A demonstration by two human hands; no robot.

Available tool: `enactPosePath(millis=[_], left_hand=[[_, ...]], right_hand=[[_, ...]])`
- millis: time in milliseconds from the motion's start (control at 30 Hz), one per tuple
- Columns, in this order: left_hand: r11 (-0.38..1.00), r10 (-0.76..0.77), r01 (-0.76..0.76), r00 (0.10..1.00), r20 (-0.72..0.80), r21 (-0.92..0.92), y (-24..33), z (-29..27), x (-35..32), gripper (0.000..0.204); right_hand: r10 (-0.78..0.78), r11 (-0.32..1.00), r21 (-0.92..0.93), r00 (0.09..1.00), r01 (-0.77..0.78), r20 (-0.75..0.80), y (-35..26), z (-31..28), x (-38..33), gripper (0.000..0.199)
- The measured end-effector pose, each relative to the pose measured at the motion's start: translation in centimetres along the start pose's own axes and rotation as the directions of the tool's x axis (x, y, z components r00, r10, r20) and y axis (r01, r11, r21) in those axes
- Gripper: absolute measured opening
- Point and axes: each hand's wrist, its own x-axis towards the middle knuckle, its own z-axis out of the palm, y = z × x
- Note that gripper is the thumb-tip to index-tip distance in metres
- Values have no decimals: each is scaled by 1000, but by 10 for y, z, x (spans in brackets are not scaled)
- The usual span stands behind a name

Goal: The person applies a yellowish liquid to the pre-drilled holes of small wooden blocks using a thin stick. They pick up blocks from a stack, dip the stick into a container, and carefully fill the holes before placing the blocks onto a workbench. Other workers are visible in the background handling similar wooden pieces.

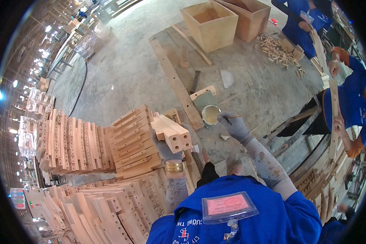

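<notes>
My left hand (163,148), in a grey glove, is closed around a pair of pale wooden pieces (170,131) with round holes drilled in their near ends. Grey-gloved too, my right hand (234,127) pinches a thin stick (233,117) just right of a cup. That cup (204,117) holds a pale cream substance and stands on the worktable. What the stick's tip looks like is too small to make out. Behind the cup lies a short drilled wooden strip (203,92), with a dark-headed hammer-like tool (195,81) beyond it.
Stacks of drilled wooden parts (132,140) crowd the left and lower left. On the worktable (256,89) stand two wooden boxes (215,36), near a heap of dowels (277,51). Co-workers in blue (347,97) handle long wooden pieces at the right.
</notes>
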Motion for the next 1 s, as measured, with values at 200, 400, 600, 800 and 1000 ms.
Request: enactPosePath(millis=[200,400,600,800,1000], left_hand=[[996,-81,81,997,-7,-44,-1,-1,3,49],[997,-71,72,997,32,-16,-4,6,3,51],[987,54,-41,995,-81,155,-25,46,0,50],[994,-25,34,996,-89,102,-25,55,-1,49],[994,-20,33,993,-116,109,-30,67,-3,50]], right_hand=[[394,758,559,919,-335,17,5,2,-20,17],[504,595,747,862,-296,-60,-11,-9,-18,21],[437,650,750,867,-120,-240,-76,-44,2,19],[93,833,552,977,29,-191,-160,-54,-6,16],[-9,913,401,988,71,-154,-171,-58,-13,13]])
